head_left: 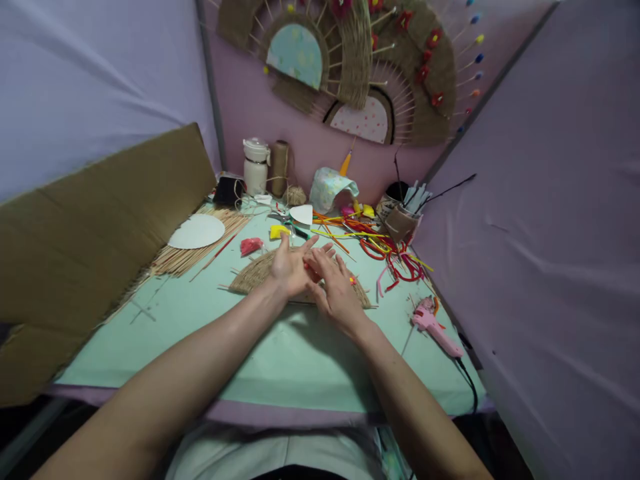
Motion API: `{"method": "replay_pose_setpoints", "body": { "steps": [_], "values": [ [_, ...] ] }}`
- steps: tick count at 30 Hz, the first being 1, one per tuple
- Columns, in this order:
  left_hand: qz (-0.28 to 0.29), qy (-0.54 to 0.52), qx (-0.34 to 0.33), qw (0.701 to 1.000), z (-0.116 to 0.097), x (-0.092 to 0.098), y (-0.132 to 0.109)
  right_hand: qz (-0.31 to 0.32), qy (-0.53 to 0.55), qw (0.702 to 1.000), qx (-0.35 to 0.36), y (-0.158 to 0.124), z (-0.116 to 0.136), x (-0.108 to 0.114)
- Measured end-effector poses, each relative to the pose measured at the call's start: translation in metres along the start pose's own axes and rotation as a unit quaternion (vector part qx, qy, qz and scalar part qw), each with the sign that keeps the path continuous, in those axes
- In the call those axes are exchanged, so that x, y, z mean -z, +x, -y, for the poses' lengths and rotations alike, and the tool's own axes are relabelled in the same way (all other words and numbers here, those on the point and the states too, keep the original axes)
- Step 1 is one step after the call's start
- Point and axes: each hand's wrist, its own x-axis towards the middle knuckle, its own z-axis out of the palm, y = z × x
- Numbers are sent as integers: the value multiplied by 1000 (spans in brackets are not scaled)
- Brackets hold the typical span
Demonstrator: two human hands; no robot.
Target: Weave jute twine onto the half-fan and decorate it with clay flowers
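Observation:
My left hand (pixel 293 269) is turned palm up with its fingers stretched out. My right hand (pixel 336 291) reaches over that palm, its fingertips touching it and its thumb apart from the fingers. A small reddish patch shows under the right fingertips; what it is I cannot make out. Beneath both hands lies a half-round fan shape wound with twine (pixel 253 272), thin sticks poking out along its edge. My hands hide its middle. A small red flower-like piece with a yellow centre (pixel 353 281) sits at its right side.
A pink glue gun (pixel 436 328) lies at the right, its cord over the table edge. Behind are red and orange pipe cleaners (pixel 373 248), a red packet (pixel 251 246), a yellow packet (pixel 279 231) and a white bottle (pixel 256 167). Thin sticks (pixel 173 261) lie beside the cardboard (pixel 100 227).

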Motion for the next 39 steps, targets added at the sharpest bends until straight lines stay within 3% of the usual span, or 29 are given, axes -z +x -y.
{"method": "replay_pose_setpoints", "body": {
  "steps": [3, 12, 18, 21, 28, 33, 39],
  "values": [
    [-9, 7, 21, 1000, 2, 1, 4, -1, 11, 1000, -2, 4, -4, 1],
    [-17, -18, 86, 996, 9, -10, 18, -97, 86, 988, -78, 5, -17, 12],
    [-7, -67, 146, 987, 26, -15, 3, -181, 223, 928, -236, -6, -14, 22],
    [-6, -84, 161, 983, 31, -14, -2, -183, 222, 924, -252, -15, -13, 22],
    [-74, -80, 137, 985, 25, -2, -9, -138, 86, 967, -194, -28, -14, 19],
    [-72, -59, 60, 994, 20, 1, -14, -109, 50, 974, -191, -26, -7, 8],
    [-84, -6, 14, 996, 31, -2, -19, -126, 30, 967, -222, -23, 5, -4]
  ]
}}
